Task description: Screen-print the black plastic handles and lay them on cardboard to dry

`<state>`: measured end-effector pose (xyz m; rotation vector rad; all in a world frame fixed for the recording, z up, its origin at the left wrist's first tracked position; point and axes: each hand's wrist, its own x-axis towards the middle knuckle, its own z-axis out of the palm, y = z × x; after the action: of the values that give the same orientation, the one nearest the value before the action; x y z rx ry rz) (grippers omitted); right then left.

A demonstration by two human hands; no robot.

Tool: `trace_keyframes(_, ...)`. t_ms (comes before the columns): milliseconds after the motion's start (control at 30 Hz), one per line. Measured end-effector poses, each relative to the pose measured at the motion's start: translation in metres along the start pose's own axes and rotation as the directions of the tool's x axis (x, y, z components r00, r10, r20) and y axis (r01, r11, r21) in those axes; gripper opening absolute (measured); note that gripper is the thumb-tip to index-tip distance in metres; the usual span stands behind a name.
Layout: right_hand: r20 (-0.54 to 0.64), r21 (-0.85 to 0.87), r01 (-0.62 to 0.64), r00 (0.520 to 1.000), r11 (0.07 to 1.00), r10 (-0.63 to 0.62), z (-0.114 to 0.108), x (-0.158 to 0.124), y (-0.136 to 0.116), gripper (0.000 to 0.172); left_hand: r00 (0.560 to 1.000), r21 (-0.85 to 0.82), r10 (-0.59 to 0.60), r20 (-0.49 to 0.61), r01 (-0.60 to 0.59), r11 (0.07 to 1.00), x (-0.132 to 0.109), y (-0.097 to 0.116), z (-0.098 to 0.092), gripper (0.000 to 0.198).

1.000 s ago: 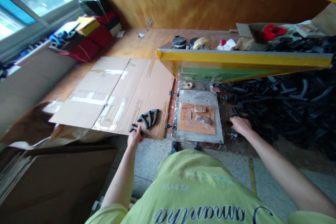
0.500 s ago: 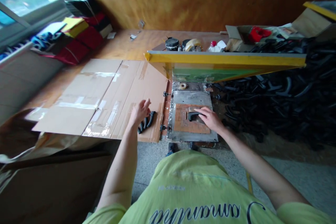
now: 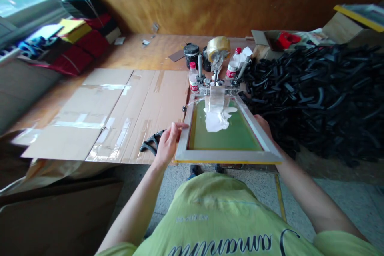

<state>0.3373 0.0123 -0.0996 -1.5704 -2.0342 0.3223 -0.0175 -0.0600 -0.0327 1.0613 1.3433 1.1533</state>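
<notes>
A screen printing frame [image 3: 271,155] with a green mesh lies lowered in front of me, covering the metal base plate. White ink [image 3: 216,122] is pooled on the mesh, beside a tape-wrapped squeegee blade [image 3: 216,97] hung from the clamp. My left hand [image 3: 168,144] is at the frame's left edge, its fingers closed against the rim. Over by the right edge, my right hand [image 3: 263,124] is partly hidden by the frame, and its fingers do not show. Next to my left hand, several curved black plastic handles [image 3: 152,143] lie on the cardboard.
Flattened cardboard [image 3: 102,108] covers the bench on the left. A big heap of black plastic parts [image 3: 300,96] fills the right. Behind the frame stand an ink tub [image 3: 191,54], a red-capped bottle [image 3: 193,78] and a tape roll [image 3: 218,50].
The printing frame has come down from its raised tilt over the base plate. My left hand moved right to its edge. My right hand left the black handle on the plate and moved right.
</notes>
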Motion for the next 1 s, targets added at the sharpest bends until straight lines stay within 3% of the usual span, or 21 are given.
trace_keyframes(67, -0.066, -0.015, -0.021, 0.998, 1.000, 0.020, -0.010, 0.019, -0.004, 0.037, 0.993, 0.046, -0.118, 0.031, 0.116, 0.992, -0.011, -0.037, -0.003, 0.067)
trace_keyframes(133, -0.074, -0.035, 0.047, 0.996, 0.998, -0.050, -0.008, 0.039, -0.025, 0.046, 0.981, 0.082, -0.190, 0.047, 0.186, 0.979, -0.013, -0.072, -0.002, 0.081)
trace_keyframes(200, 0.006, -0.094, 0.169, 0.986, 0.981, -0.169, 0.005, 0.055, -0.053, 0.060, 0.971, 0.121, -0.235, 0.051, 0.227, 0.966, -0.009, -0.100, 0.000, 0.090)
trace_keyframes(233, 0.076, -0.136, 0.220, 0.974, 0.966, -0.212, 0.013, 0.061, -0.066, 0.060, 0.968, 0.138, -0.248, 0.046, 0.239, 0.961, -0.006, -0.110, 0.001, 0.091)
trace_keyframes(300, 0.234, -0.205, 0.275, 0.946, 0.939, -0.225, 0.029, 0.066, -0.086, 0.042, 0.959, 0.153, -0.279, 0.048, 0.269, 0.951, 0.000, -0.121, 0.001, 0.090)
trace_keyframes(400, 0.412, -0.247, 0.301, 0.893, 0.921, -0.181, 0.044, 0.052, -0.096, 0.015, 0.938, 0.151, -0.336, 0.081, 0.322, 0.935, 0.005, -0.125, -0.002, 0.088)
trace_keyframes(500, 0.486, -0.208, 0.393, 0.836, 0.896, -0.254, 0.041, 0.024, -0.091, 0.020, 0.930, 0.150, -0.353, 0.103, 0.336, 0.930, 0.004, -0.124, -0.003, 0.087)
trace_keyframes(567, 0.531, -0.143, 0.484, 0.774, 0.863, -0.346, 0.033, 0.009, -0.087, 0.026, 0.931, 0.137, -0.350, 0.102, 0.335, 0.932, 0.003, -0.125, -0.002, 0.085)
trace_keyframes(667, 0.590, -0.039, 0.555, 0.684, 0.831, -0.429, 0.019, 0.005, -0.085, 0.025, 0.933, 0.120, -0.347, 0.095, 0.335, 0.935, 0.003, -0.126, 0.000, 0.083)
trace_keyframes(733, 0.577, -0.024, 0.535, 0.697, 0.844, -0.426, 0.017, 0.011, -0.086, 0.019, 0.934, 0.113, -0.344, 0.100, 0.333, 0.936, 0.002, -0.123, 0.001, 0.082)
trace_keyframes(867, 0.457, -0.140, 0.489, 0.804, 0.861, -0.382, 0.030, 0.008, -0.089, 0.019, 0.935, 0.091, -0.339, 0.104, 0.330, 0.939, 0.000, -0.115, 0.002, 0.080)
trace_keyframes(1000, 0.474, -0.096, 0.550, 0.758, 0.829, -0.448, 0.037, -0.017, -0.086, 0.027, 0.934, 0.050, -0.346, 0.090, 0.342, 0.938, -0.003, -0.109, 0.004, 0.082)
